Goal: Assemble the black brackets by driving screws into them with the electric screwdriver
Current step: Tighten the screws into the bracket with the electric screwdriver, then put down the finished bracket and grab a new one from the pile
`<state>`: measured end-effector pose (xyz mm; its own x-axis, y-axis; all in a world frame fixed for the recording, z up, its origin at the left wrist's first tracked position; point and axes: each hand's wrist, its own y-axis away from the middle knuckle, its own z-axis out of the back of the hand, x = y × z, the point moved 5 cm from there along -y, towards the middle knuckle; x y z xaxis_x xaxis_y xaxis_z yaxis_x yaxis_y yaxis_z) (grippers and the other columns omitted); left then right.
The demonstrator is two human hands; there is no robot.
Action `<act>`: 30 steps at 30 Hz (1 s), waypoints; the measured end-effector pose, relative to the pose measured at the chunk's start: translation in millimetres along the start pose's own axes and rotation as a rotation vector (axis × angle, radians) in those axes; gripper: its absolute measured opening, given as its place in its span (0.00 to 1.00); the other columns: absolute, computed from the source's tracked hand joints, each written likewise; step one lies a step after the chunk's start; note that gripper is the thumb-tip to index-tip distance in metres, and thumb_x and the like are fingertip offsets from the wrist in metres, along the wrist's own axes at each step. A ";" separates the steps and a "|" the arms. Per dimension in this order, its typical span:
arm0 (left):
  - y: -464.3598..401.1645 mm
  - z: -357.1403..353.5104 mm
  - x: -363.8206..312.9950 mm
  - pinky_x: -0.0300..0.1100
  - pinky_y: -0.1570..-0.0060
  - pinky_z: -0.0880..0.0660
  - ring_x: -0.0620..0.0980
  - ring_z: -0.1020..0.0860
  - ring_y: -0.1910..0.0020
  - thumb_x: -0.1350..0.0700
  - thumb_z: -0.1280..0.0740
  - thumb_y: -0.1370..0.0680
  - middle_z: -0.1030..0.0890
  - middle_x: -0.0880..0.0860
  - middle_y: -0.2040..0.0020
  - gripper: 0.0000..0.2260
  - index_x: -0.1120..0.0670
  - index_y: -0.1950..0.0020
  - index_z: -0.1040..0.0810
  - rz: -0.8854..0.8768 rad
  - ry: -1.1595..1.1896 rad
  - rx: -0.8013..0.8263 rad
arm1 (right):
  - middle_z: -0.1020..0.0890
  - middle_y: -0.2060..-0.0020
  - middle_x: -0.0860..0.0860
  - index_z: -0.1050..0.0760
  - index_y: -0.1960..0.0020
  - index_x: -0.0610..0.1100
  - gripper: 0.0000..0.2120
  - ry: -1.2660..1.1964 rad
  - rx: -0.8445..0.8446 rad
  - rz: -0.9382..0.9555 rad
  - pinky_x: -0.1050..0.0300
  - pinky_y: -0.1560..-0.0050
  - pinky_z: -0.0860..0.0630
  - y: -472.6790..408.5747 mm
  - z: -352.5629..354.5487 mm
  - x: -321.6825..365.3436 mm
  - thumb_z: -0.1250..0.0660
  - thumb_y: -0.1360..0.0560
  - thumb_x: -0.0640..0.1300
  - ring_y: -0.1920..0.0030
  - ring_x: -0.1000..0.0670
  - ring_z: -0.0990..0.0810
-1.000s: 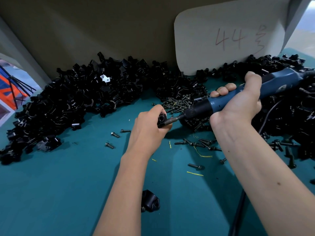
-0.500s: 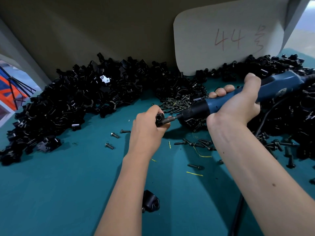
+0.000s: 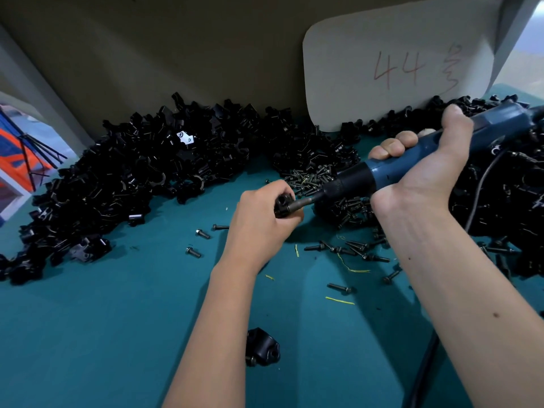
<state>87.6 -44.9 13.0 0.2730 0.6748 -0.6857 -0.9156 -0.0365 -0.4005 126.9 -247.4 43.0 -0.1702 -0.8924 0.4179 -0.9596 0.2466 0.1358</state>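
Bracket in work: one black bracket (image 3: 284, 205) is held above the tabletop (image 3: 117, 334), near centre of view, mostly hidden inside the grip.
Left hand: left hand (image 3: 262, 222) is curled round the bracket, presenting its screw hole toward 3 o'clock.
Tool: electric screwdriver (image 3: 412, 160) lies along a line from 2 o'clock down to the bracket; its bit meets the bracket face.
Right hand: right hand (image 3: 424, 172) is clamped round the blue barrel, thumb raised along the body.
Change: compared with a second ago, the screwdriver and both hands sit at nearly the same place; bit contact is unchanged.
Meaning: judged to be mid-drive on a screw; whether it is seated cannot be told, as the screw itself is hidden.
Relation: the bracket lies between the two hands, within the left and at 9 o'clock of the right.
Stock: bracket pile (image 3: 132, 184) at 10 o'clock; screw heap (image 3: 309, 178) just beyond the bit at 12 o'clock; loose screws (image 3: 353, 248) at 4 o'clock.
Other: a separate bracket (image 3: 262, 346) rests on the tabletop at 6 o'clock; card marked "44" (image 3: 397, 69) stands at 1 o'clock.
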 end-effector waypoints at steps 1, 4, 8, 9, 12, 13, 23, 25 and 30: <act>-1.1 1.4 -0.1 0.45 0.67 0.31 0.51 0.28 0.67 0.58 0.26 0.29 0.24 0.49 0.69 0.08 0.49 0.60 0.25 -0.017 0.002 -0.009 | 0.28 0.71 0.52 0.33 0.61 0.47 0.18 -0.026 -0.022 0.007 0.58 0.69 0.29 -1.0 0.4 2.1 0.29 0.22 0.56 0.73 0.52 0.29; -1.1 4.7 -1.1 0.42 0.68 0.35 0.49 0.29 0.68 0.58 0.26 0.29 0.25 0.50 0.69 0.08 0.51 0.60 0.25 -0.071 0.022 -0.023 | 0.29 0.71 0.52 0.34 0.62 0.47 0.19 -0.085 -0.052 -0.028 0.60 0.71 0.31 1.9 -0.9 -0.7 0.29 0.22 0.55 0.74 0.52 0.31; -3.9 23.8 13.2 0.38 0.68 0.35 0.42 0.32 0.70 0.58 0.27 0.23 0.28 0.44 0.70 0.09 0.54 0.60 0.24 0.039 0.294 -0.124 | 0.30 0.72 0.55 0.32 0.66 0.47 0.23 -0.235 0.059 -0.203 0.62 0.73 0.30 2.2 -8.4 3.2 0.27 0.26 0.61 0.74 0.55 0.31; -4.6 30.8 22.0 0.39 0.70 0.37 0.43 0.34 0.72 0.58 0.28 0.22 0.30 0.44 0.71 0.09 0.53 0.61 0.24 0.126 0.417 -0.167 | 0.30 0.72 0.55 0.31 0.66 0.46 0.24 -0.225 0.086 -0.206 0.62 0.73 0.29 1.2 -10.8 6.1 0.27 0.25 0.62 0.74 0.55 0.30; -1.8 38.5 39.3 0.40 0.75 0.46 0.46 0.40 0.76 0.54 0.29 0.20 0.34 0.48 0.71 0.11 0.50 0.61 0.25 0.390 0.772 -0.245 | 0.27 0.71 0.54 0.29 0.60 0.45 0.25 0.009 0.115 -0.176 0.62 0.72 0.27 4.2 -15.8 4.3 0.27 0.25 0.65 0.74 0.56 0.28; -1.3 36.7 39.9 0.38 0.77 0.46 0.46 0.40 0.77 0.53 0.30 0.19 0.33 0.49 0.70 0.10 0.51 0.59 0.25 0.431 0.842 -0.247 | 0.26 0.70 0.54 0.29 0.56 0.45 0.24 0.137 0.118 -0.177 0.62 0.71 0.26 7.4 -17.8 -0.6 0.27 0.26 0.65 0.73 0.56 0.28; -5.3 23.0 26.2 0.36 0.69 0.25 0.47 0.23 0.69 0.46 0.45 0.13 0.13 0.59 0.49 0.16 0.59 0.41 0.30 0.455 0.959 -0.180 | 0.21 0.45 0.44 0.35 0.36 0.45 0.22 1.125 0.284 -0.185 0.45 0.50 0.15 25.0 -1.5 -69.6 0.27 0.24 0.36 0.50 0.45 0.16; -4.9 21.4 28.2 0.37 0.64 0.21 0.46 0.22 0.66 0.46 0.42 0.13 0.13 0.55 0.51 0.19 0.62 0.42 0.24 0.456 0.917 -0.186 | 0.21 0.47 0.47 0.33 0.39 0.46 0.21 1.311 0.320 -0.105 0.52 0.52 0.19 24.5 4.0 -75.7 0.24 0.24 0.44 0.49 0.46 0.18; -3.4 17.8 24.2 0.38 0.61 0.20 0.43 0.23 0.66 0.41 0.31 0.23 0.19 0.52 0.58 0.20 0.57 0.50 0.14 0.454 0.863 -0.157 | 0.23 0.55 0.57 0.30 0.31 0.49 0.25 1.606 0.430 0.107 0.75 0.70 0.31 21.2 3.7 -73.7 0.24 0.24 0.49 0.61 0.59 0.22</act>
<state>92.1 -15.3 8.5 0.0847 -0.1944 -0.9773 -0.9542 -0.2983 -0.0234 118.3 -177.8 11.8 -0.1074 0.4583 0.8823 -0.9936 -0.0811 -0.0788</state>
